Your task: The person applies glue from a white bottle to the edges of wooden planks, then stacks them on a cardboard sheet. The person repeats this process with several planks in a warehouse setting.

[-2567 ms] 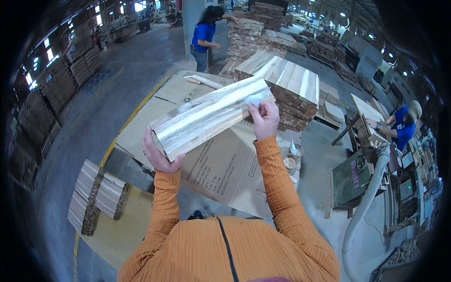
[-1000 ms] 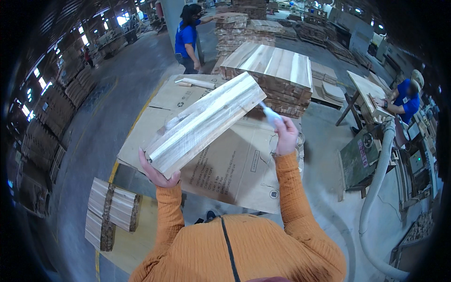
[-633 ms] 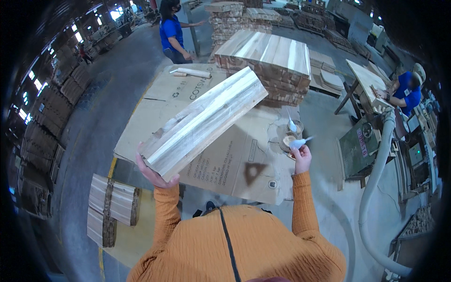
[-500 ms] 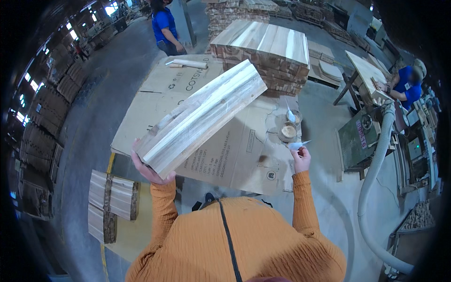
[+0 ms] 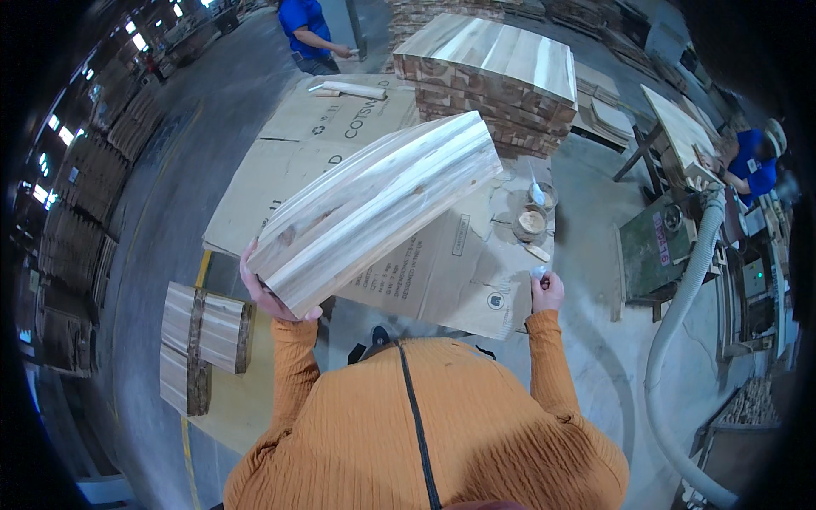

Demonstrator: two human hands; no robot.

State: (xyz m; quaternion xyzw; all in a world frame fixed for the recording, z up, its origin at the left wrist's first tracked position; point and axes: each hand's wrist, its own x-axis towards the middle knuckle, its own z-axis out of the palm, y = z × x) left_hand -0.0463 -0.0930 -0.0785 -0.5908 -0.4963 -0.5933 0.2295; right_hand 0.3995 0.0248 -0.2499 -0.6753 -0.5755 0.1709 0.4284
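My left hand (image 5: 274, 293) is closed round the near left end of a wooden panel (image 5: 382, 204) made of light and brown strips. The panel is held tilted above the cardboard-covered table, its far end raised toward the upper right. My right hand (image 5: 548, 293) is pinched on a small white blade-like piece (image 5: 538, 272), mostly hidden by the fingers, at the cardboard's right edge. Just beyond it lies a short pale stick (image 5: 536, 252). Two round tubs stand farther back: one holds a tan paste (image 5: 531, 223), the other (image 5: 548, 197) has a white-bladed tool (image 5: 536, 192) in it.
Flattened cardboard (image 5: 442, 289) covers the table. A stack of wooden panels (image 5: 489, 72) stands at its back. More panels (image 5: 204, 331) lie at lower left. A pale hose (image 5: 671, 340) bends along the right. One person (image 5: 306, 34) stands at back left, another (image 5: 752, 166) at right.
The panel has turned so that more of its broad face shows. My right hand has drawn slightly back, and less of the white piece shows. The person at back left has an arm raised forward.
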